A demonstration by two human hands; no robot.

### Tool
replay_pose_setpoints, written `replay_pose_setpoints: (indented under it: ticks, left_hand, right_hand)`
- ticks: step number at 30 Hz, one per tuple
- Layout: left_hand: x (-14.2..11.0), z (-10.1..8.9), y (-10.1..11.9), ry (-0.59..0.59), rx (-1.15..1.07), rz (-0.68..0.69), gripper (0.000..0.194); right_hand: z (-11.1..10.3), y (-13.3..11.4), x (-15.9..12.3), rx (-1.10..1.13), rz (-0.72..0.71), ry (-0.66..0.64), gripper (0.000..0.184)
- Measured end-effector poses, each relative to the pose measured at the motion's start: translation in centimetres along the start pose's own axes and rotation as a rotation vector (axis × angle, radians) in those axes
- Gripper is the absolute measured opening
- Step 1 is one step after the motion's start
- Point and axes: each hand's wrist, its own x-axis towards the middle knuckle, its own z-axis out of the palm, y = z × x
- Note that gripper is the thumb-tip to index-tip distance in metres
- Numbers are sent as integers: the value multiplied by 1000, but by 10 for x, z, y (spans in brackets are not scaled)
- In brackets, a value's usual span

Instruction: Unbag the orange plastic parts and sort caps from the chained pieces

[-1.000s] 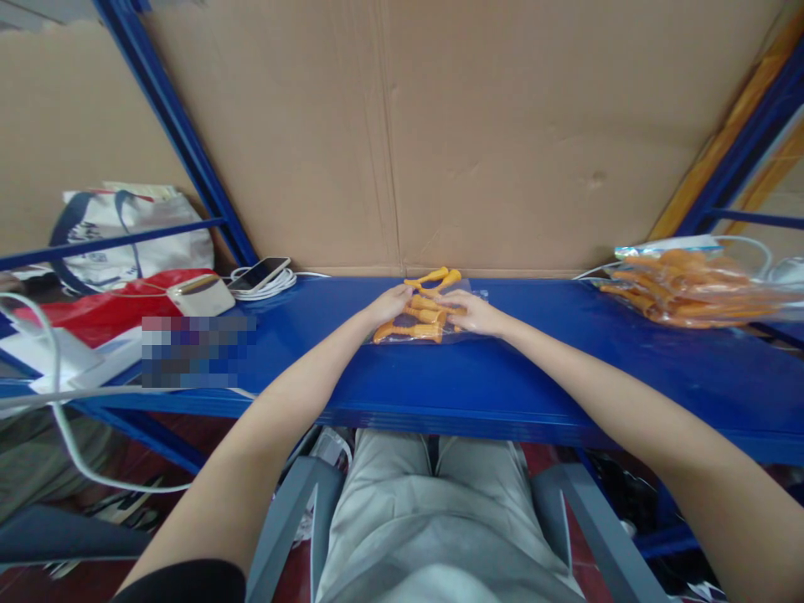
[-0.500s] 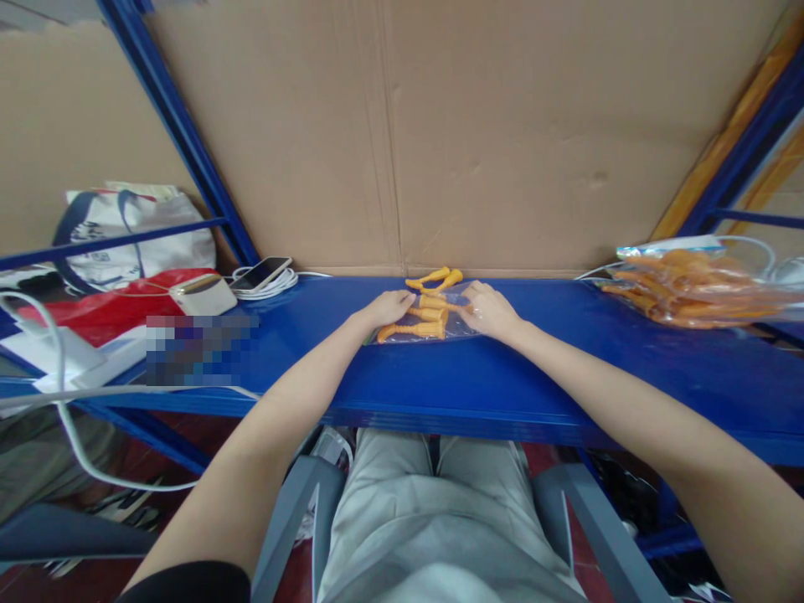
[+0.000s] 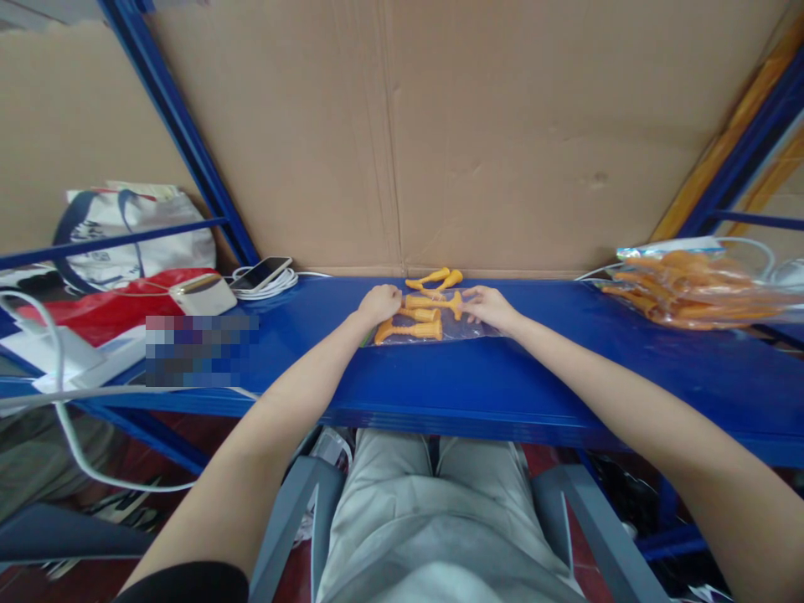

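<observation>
A clear plastic bag lies flat on the blue shelf, with several orange-yellow plastic pieces side by side in it; each has a ridged, narrow part and a wider end. My left hand is closed at the bag's left end, beside the tip of the uppermost piece. A strip of green shows at that end of the bag, below the hand. On the right side, my right hand rests over the bag, fingers apart near the flared end of the same piece. Behind the bag lie loose orange-yellow pieces.
Filled bags of orange pieces are piled at the right. At the left are a phone on a coiled white cable, a white box, red plastic and a white cloth bag. A cardboard panel stands behind.
My hands have moved slightly apart. The right hand has slid right and its fingers have spread, uncovering the uppermost piece's flared end. The pieces in the bag have shifted a little left.
</observation>
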Motion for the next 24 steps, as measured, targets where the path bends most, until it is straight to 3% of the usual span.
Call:
replay_pose_setpoints:
  ticks: [3, 7, 15, 21, 24]
  left_hand:
    - [2, 2, -2, 18, -26, -8, 40]
    - [4, 7, -5, 58, -62, 0, 38]
    - [1, 5, -2, 166, -106, 50, 37]
    - [1, 4, 0, 202, -144, 82, 36]
    - [1, 4, 1, 215, -176, 111, 36]
  right_hand:
    - [2, -5, -4, 271, 96, -36, 24]
    - [4, -6, -5, 318, 116, -42, 32]
    - [5, 0, -3, 320, -67, -122, 30]
    - [-3, -5, -9, 111, -150, -508, 27]
    - [-6, -7, -11, -14, -248, -619, 22]
